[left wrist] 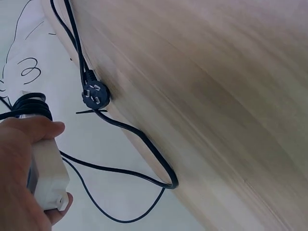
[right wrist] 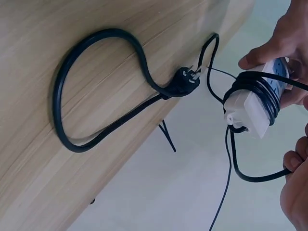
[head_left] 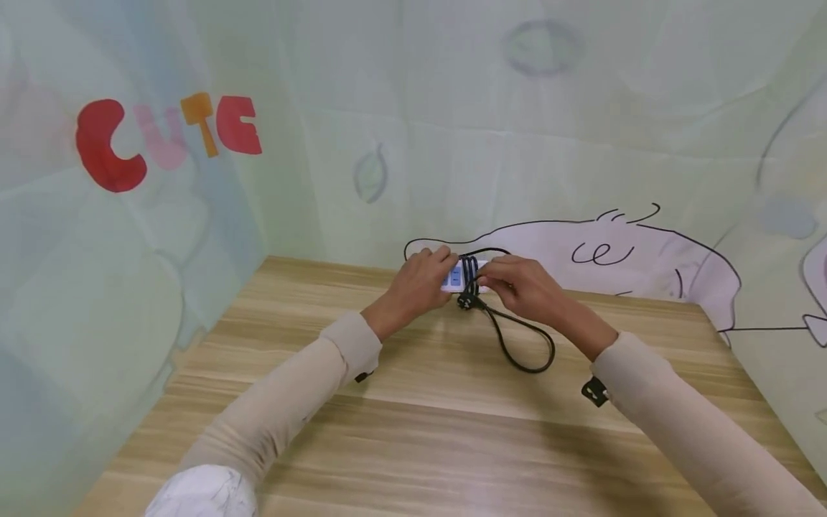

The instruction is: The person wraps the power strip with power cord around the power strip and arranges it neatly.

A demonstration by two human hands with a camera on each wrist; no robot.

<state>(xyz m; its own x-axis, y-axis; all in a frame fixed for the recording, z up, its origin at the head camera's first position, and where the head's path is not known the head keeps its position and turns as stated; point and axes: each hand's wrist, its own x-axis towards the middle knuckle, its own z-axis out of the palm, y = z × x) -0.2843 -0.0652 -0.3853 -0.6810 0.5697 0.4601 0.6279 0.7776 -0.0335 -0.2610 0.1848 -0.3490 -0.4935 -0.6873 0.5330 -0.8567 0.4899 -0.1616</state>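
Observation:
My left hand (head_left: 421, 281) grips a white power strip (head_left: 456, 277) with blue socket faces, near the back edge of the table. Several turns of black cord (right wrist: 262, 91) are wrapped round one end of the strip, as the right wrist view shows. A length of that cord runs into the curled fingers of my right hand (head_left: 526, 289), just right of the strip. The black plug (left wrist: 96, 94) hangs free of both hands, its metal prongs showing. From the plug, a loose loop of cord (right wrist: 57, 96) reaches out over the tabletop.
The wood-grain table (head_left: 388, 445) spreads out in front of me. Behind it and to the left stands a pale printed cloth backdrop (head_left: 439, 172), close to the table's back edge, with coloured letters (head_left: 240, 126) on its left side.

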